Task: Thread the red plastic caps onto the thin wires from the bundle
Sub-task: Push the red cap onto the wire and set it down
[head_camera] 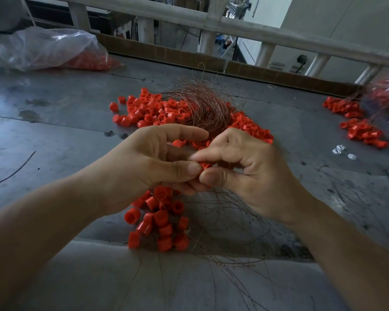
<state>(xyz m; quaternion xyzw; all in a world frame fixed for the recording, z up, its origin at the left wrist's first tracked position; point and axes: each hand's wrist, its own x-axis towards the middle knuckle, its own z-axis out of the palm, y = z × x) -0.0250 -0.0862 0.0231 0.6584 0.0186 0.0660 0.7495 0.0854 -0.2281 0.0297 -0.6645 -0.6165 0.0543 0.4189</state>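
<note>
Two hands meet mid-frame: left hand [148,160] and right hand [252,173] pinch one red cap [205,165] between thumbs and curled fingers [213,154], above a cap cluster [160,221] on the bench [54,135].

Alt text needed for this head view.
The left hand and right hand together pinch a red cap above a metal table. Nearer the camera lie caps on wires; loose caps and a wire bundle lie behind.

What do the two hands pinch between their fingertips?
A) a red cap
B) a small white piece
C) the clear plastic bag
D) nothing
A: the left hand and the right hand meet on one red cap, with their fingertips closed on it.
</note>
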